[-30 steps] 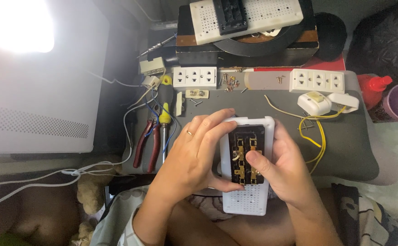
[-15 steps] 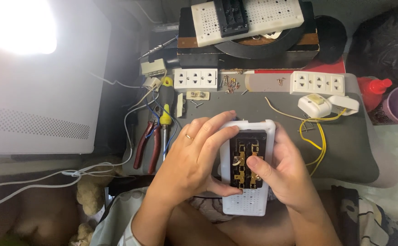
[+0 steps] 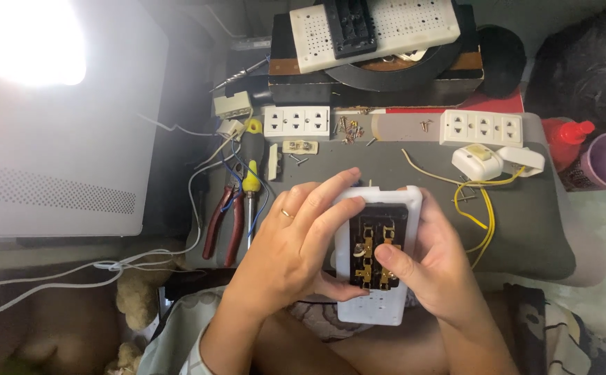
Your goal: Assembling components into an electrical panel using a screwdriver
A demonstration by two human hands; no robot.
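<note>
White perforated plastic socket housing, its back open on a black insert with brass contact strips, is held upright above the lap, in front of the grey padded surface. The left hand wraps its left edge, fingers curled over the top rim and thumb under the side, pinching the casing. The right hand cradles the right edge, its thumb pressed onto the lower brass contacts. The step in hand looks like seating or checking those contacts; any next move calls for steady thumb pressure while the left grip braces the housing. Red-handled pliers and a yellow-handled screwdriver lie to the left.
</note>
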